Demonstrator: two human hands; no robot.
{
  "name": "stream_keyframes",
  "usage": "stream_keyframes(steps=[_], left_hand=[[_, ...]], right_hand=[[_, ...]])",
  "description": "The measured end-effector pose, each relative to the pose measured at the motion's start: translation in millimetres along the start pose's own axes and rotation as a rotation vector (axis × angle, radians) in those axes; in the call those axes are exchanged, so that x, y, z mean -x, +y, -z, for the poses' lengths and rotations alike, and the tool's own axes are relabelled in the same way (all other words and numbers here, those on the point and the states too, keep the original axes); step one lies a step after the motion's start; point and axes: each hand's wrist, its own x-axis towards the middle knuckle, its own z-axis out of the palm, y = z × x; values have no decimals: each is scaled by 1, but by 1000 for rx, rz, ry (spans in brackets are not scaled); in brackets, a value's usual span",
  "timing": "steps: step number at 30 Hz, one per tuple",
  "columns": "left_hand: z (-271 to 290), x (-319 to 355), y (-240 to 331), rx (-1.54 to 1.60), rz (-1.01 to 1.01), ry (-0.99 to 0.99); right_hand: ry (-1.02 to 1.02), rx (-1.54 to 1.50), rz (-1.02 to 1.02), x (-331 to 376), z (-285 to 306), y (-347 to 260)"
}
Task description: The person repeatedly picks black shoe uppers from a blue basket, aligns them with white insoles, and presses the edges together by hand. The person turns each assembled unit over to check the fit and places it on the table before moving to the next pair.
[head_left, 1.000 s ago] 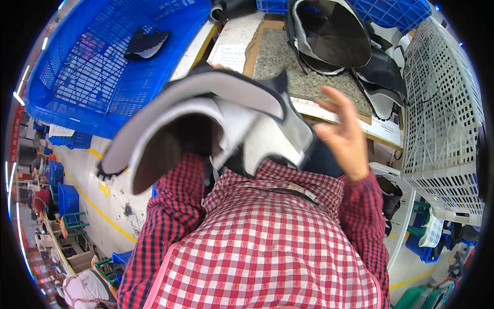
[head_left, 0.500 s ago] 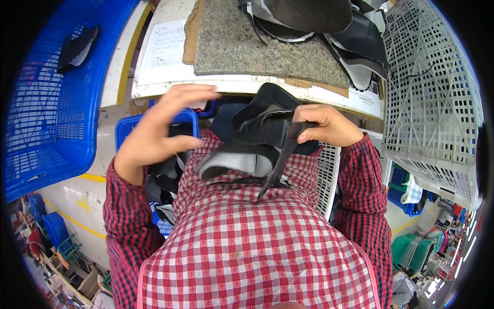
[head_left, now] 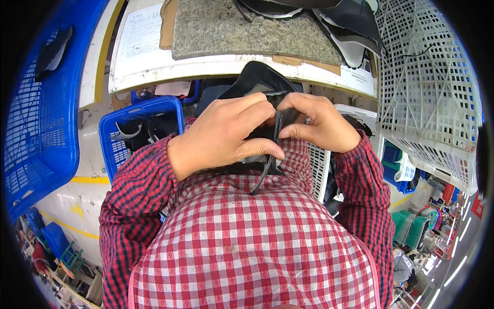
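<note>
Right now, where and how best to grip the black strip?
Probably pinch the black strip by its narrow lower end, from the body side: it reaches over the checked apron, clear of the left hand and right hand crowding its top.

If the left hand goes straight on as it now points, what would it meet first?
Most likely the dark strip beside the right hand, close ahead of the left hand; depth is unclear.

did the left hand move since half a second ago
Yes, rightward: judged against the white table, the left hand has gone from near the table's front left corner toward the front edge's middle, close beside the right hand.
</note>
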Motion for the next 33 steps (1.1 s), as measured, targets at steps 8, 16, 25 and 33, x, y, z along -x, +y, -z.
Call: stream_keyframes(steps=[8, 16, 25, 33], left_hand=[[-18, 19, -18, 880, 562, -30], [19, 50, -33, 1784, 437, 838], [4, 14, -10, 561, 448, -148], [-42, 29, -27, 1437, 602, 17]], right_hand=[[-38, 93, 50, -8, -5, 3], [1, -25, 190, 19, -2, 20], [-13, 183, 201, -8, -13, -3], [13, 204, 195, 0, -16, 0]])
